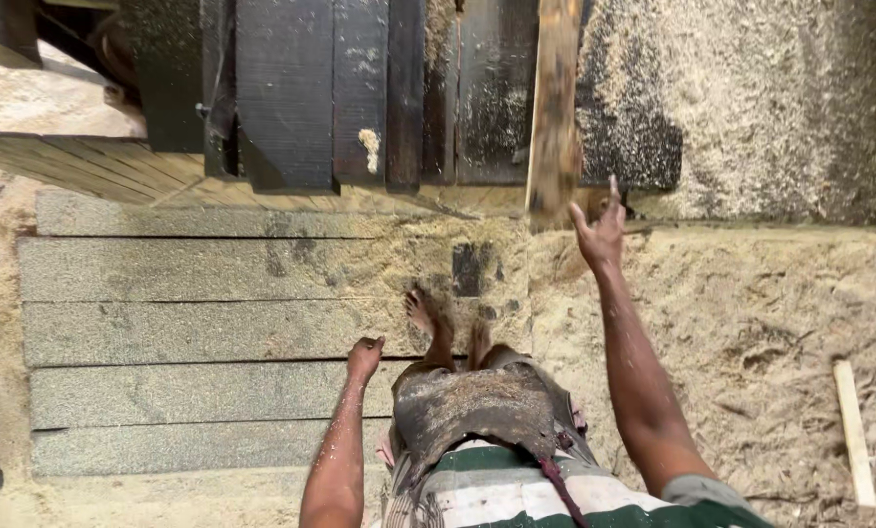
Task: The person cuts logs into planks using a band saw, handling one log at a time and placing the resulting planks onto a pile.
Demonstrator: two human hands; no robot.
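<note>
Head view. My right hand [599, 230] is raised toward 12 o'clock, fingers spread, its grip holding nothing. It sits just beside the lower end of the wooden plank [553, 108], at the plank's 4 o'clock; I cannot tell whether the fingertips touch the wood. The plank stands upright against the dark boards [359, 88], with its foot at the edge of the sawdust-covered floor [751, 313].

My left hand [364, 357] hangs low at 9 o'clock of my bare feet [448, 328], fingers curled loosely inward, gripping nothing. It is well apart from the plank.

I stand on grey slabs [193, 332] dusted with sawdust. A short pale stick [853, 430] lies on the floor at 4 o'clock, well apart from both hands.

Judgement on handling: the plank is long and narrow, so one open hand at its foot gives little control over the top. I should close the right grip fully round the edge before shifting it, bring the left hand up as a second hold, and keep my bare toes out from under the plank's foot. The loose sawdust may let the foot slide.
</note>
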